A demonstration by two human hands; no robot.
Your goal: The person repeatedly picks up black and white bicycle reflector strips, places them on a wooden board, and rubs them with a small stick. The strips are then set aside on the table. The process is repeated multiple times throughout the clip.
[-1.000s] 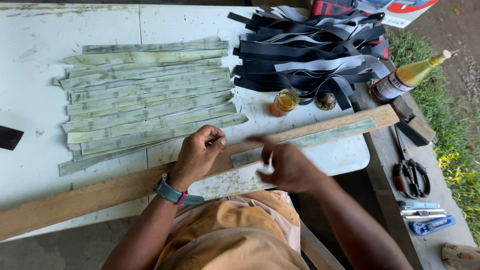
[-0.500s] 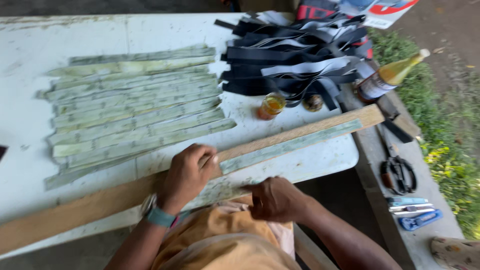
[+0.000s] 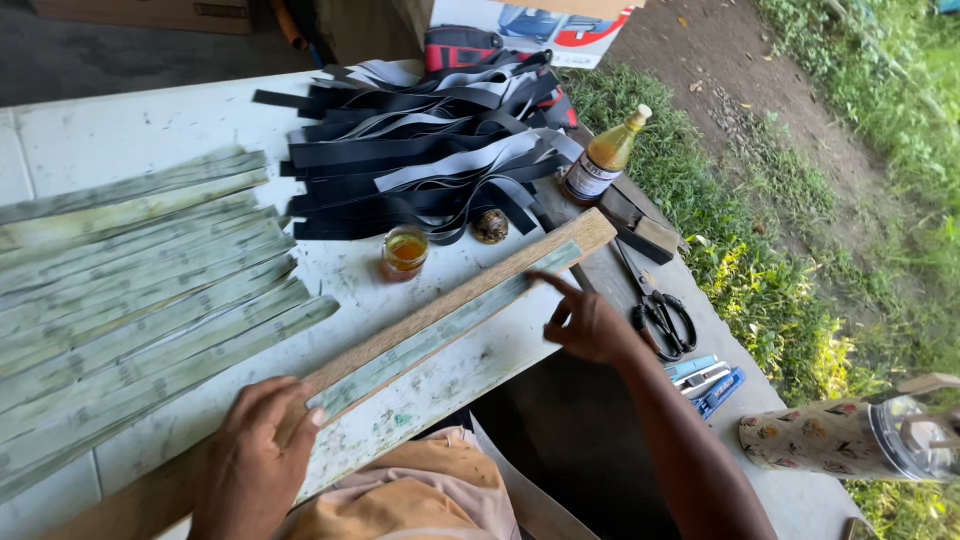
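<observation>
1. Board and strip: a long wooden board (image 3: 470, 290) lies slantwise on the white surface (image 3: 120, 130), and a pale green strip (image 3: 450, 325) rests flat along its top, reaching almost to the board's far end.
2. Left hand (image 3: 255, 450): pressed palm-down on the near end of the board, fingertips on the strip's near end; grip flat and spread, pinning rather than clasping.
3. Right hand (image 3: 585, 325): beside the far half of the board, forefinger stretched to touch the strip near its far end; grip loose and empty, other fingers half curled.
4. Around the board: stack of like green strips (image 3: 140, 290) on its far left side; heap of black strips (image 3: 430, 150) beyond it; small glass jar of amber liquid (image 3: 404, 252) and a round dark knob (image 3: 490, 226) just past its middle; bottle (image 3: 605, 158) off its far end; scissors (image 3: 655, 310) and blue cutters (image 3: 710, 378) to the right of it.
5. Progress, as judged: one strip is laid and aligned on the board; the green stack looks unworked.
6. Change from earlier frames: both hands were bunched together near the board's middle; now they are spread apart toward the strip's two ends, and the view has swung rightward.
</observation>
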